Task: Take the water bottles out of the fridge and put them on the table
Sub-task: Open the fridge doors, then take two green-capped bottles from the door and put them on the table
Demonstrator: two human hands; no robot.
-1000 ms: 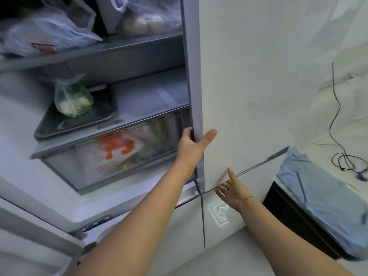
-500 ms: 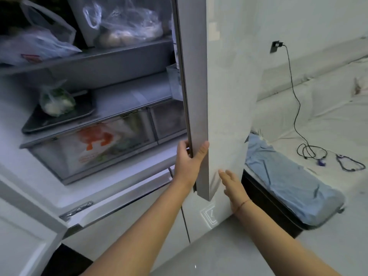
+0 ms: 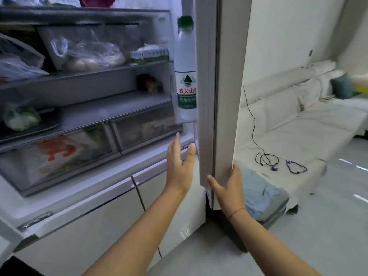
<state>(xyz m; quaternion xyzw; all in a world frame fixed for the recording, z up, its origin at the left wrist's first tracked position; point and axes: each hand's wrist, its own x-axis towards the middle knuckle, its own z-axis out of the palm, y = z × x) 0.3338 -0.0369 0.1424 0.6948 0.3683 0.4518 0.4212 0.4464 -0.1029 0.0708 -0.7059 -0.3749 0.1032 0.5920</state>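
Nearest the camera, two bare forearms are stretched toward an open refrigerator. The right hand [image 3: 227, 185] is wrapped around the bottom corner of the tall white fridge door [image 3: 225, 92], which is seen edge-on; its thumb is laid on the inner edge, while the other fingers are hidden behind the outer face, so their curl cannot be told. The left hand [image 3: 180, 166] is held flat and empty just beside the door's inner edge, fingers straight and together, touching nothing that can be made out.

Just above the left hand, one clear plastic water bottle with a green cap and a green-and-white label [image 3: 186, 68] is seen upright in the door's shelf. It has not yet been lifted. Whether more bottles stand behind the door cannot be told.

Further in, bagged food is seen on the grey fridge shelves [image 3: 85, 76]. No table is shown. The task is judged barely begun: the door is open, and every bottle is left to move.
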